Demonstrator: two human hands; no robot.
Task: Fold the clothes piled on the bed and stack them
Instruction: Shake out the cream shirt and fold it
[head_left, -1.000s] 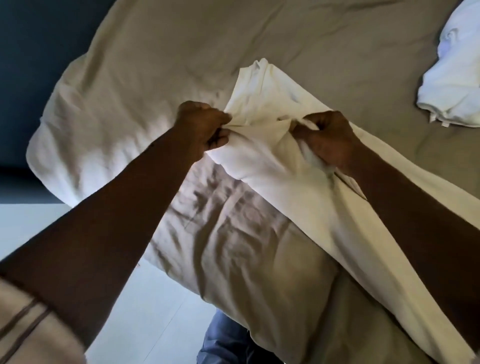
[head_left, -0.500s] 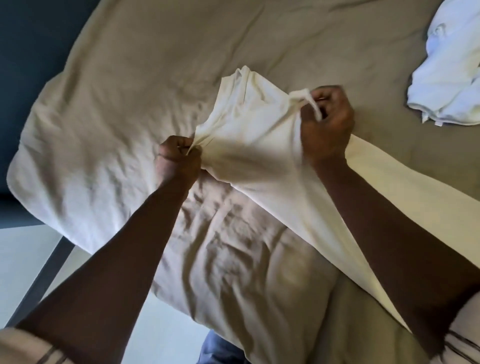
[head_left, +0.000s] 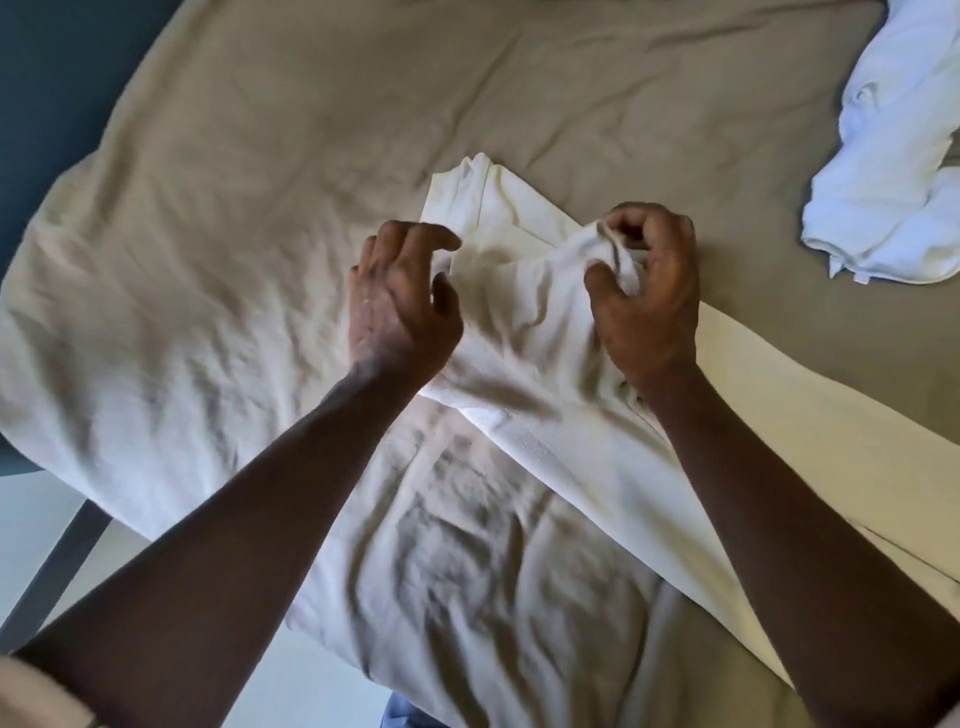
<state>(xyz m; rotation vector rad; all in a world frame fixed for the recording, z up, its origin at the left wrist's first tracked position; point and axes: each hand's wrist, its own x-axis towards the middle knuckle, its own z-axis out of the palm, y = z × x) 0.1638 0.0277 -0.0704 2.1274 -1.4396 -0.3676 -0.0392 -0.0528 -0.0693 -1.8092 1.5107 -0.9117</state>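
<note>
A long cream garment (head_left: 550, 374) lies across the beige bed (head_left: 311, 156), running from the middle toward the lower right. Its far end is folded over near the middle of the bed. My left hand (head_left: 402, 306) sits at the garment's left edge, fingers curled, with a bit of the fabric between thumb and forefinger. My right hand (head_left: 649, 296) grips a bunched fold of the same garment at its upper right side. Both forearms reach in from below and cover part of the cloth.
A crumpled white garment (head_left: 893, 187) lies at the bed's upper right. The bed's rumpled corner hangs toward a pale floor (head_left: 47, 525) at lower left. A dark blue wall (head_left: 52, 78) is at upper left. Blue cloth (head_left: 405, 717) shows at the bottom edge.
The garment's end, held up before, now rests lower on the bed. My left hand moved up and right and loosened its fingers. My right hand came down, bunching the fabric.
</note>
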